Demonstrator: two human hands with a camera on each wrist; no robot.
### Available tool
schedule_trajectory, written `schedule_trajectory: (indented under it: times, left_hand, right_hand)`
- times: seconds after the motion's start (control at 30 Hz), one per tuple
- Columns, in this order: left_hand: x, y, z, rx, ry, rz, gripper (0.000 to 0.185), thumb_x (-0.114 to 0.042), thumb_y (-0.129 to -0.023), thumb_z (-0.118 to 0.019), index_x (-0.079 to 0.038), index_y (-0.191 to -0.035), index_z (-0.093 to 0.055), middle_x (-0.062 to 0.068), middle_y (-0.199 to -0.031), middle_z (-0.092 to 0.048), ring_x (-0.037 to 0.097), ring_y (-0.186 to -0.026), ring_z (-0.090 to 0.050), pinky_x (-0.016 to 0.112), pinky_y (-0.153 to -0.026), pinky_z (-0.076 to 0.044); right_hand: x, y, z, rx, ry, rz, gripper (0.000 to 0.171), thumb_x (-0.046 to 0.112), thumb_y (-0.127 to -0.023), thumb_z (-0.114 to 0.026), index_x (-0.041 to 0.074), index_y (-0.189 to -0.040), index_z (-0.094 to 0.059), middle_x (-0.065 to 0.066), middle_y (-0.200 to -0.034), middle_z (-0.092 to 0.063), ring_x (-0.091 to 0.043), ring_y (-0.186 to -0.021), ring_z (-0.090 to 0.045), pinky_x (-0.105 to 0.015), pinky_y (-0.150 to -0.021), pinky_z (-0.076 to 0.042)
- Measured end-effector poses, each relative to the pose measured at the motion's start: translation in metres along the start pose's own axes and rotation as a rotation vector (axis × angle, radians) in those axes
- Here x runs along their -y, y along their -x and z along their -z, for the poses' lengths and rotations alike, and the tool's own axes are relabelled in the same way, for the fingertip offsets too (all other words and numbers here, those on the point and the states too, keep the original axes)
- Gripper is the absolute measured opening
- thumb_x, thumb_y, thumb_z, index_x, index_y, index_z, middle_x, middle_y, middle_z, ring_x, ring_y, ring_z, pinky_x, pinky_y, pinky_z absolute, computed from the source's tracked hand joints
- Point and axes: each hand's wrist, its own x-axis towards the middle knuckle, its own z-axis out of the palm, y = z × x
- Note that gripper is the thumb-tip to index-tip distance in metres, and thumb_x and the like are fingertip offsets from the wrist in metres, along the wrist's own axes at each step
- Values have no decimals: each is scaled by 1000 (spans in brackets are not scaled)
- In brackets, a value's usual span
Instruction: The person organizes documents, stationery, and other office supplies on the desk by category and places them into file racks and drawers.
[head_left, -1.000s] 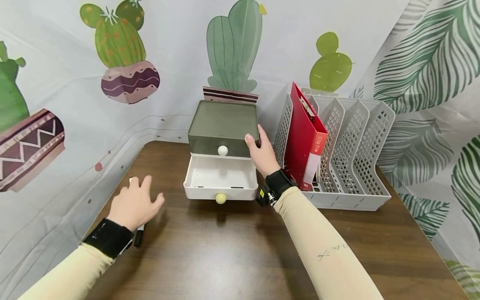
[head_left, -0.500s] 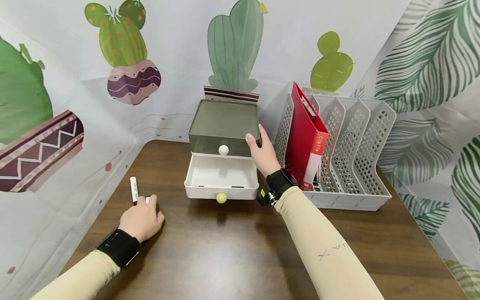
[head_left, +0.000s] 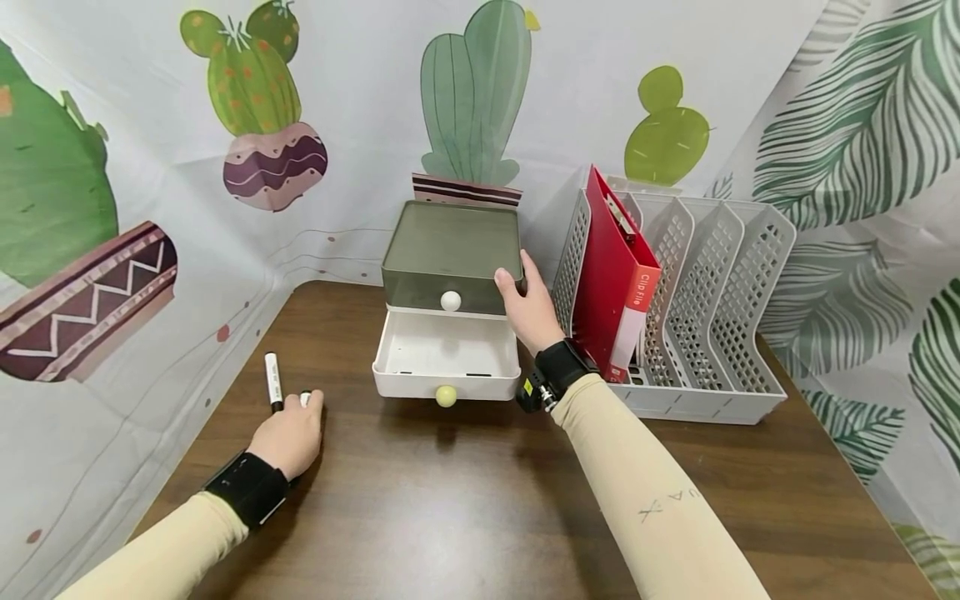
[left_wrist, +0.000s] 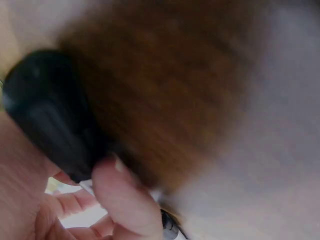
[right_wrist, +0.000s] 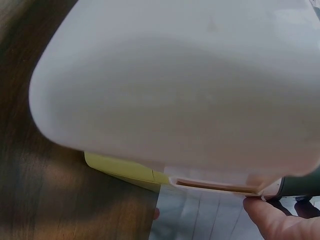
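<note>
My left hand is low over the left part of the table, pinching a marker. In the head view, only that marker's white and black end shows past the fingers; the left wrist view shows its black end beside the thumb. Just ahead lies a second marker, white with a black end. My right hand rests against the right front corner of a dark green drawer box, its fingers extended along the side. Below, a white drawer with a yellow-green knob is pulled out.
A grey mesh file rack stands right of the drawer box, with a red clip file upright in its left part. Behind the brown table hangs a cactus-print cloth.
My left hand has come down from above the table, its spread fingers closing on one marker. The other marker has come into view. My right hand has stayed at the drawer box.
</note>
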Motion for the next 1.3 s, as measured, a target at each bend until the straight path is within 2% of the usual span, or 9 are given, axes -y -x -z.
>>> schedule_trajectory:
  times: [0.27,0.43,0.53,0.63,0.77,0.87,1.03,1.2,1.3]
  left_hand:
    - [5,-2,3,-112,-29,-54,29,15,-94,-42,26,-121,-41,35,-81,-52,43,-49,-59,56,-42,-53]
    - [12,-15,11,-252,-52,-142,31,16,-96,-38,31,-123,-42,38,-86,-51,41,-48,-55,54,-41,-52]
    - [14,-26,23,-284,-14,-184,37,16,-91,-41,30,-126,-41,39,-92,-49,39,-49,-52,53,-41,-52]
    - [9,-39,41,-243,68,-167,40,14,-88,-46,24,-127,-43,36,-98,-46,39,-49,-51,55,-44,-52]
    - [-10,-60,66,-174,158,-125,21,1,-105,-46,12,-123,-50,28,-98,-50,41,-59,-57,59,-54,-52]
    - [-30,-75,81,-93,196,-145,22,-12,-114,-42,5,-120,-55,22,-96,-57,39,-76,-64,59,-67,-55]
    - [-65,-97,92,38,220,-247,26,-16,-115,-42,-1,-128,-58,15,-104,-64,33,-97,-66,56,-85,-57]
    - [-99,-115,84,63,199,-423,20,-14,-112,-52,-4,-126,-63,10,-102,-66,29,-90,-66,49,-83,-58]
    - [-116,-120,78,69,176,-514,18,-12,-109,-59,-3,-123,-66,13,-109,-69,33,-99,-69,50,-90,-58]
  right_hand:
    - [0,-1,0,0,1,0,73,45,-113,-50,20,-172,-15,-9,-177,-18,-29,-160,-26,-50,-128,-27]
    - [0,-1,0,-4,9,-2,74,46,-112,-51,20,-172,-15,-9,-177,-19,-29,-160,-27,-51,-128,-28]
    - [0,-1,0,1,16,-2,75,47,-112,-50,20,-172,-15,-9,-177,-18,-29,-160,-26,-51,-128,-27]
    - [-1,-1,0,5,15,-1,75,47,-112,-50,20,-172,-15,-8,-177,-18,-29,-161,-26,-50,-128,-27]
    - [-1,-1,1,6,9,5,74,46,-113,-50,21,-172,-14,-9,-177,-18,-29,-160,-26,-50,-128,-27]
    - [-1,-1,1,9,11,12,74,44,-113,-50,20,-172,-14,-10,-177,-18,-30,-160,-27,-50,-128,-28]
    - [-1,-1,2,12,20,8,74,45,-113,-49,20,-172,-13,-11,-177,-19,-30,-159,-29,-50,-127,-30]
    - [-1,-1,1,3,27,4,73,45,-113,-49,20,-172,-14,-12,-176,-21,-30,-158,-31,-49,-127,-30]
    - [0,-1,0,3,24,3,73,46,-113,-49,21,-172,-15,-12,-176,-21,-30,-158,-31,-49,-127,-30]
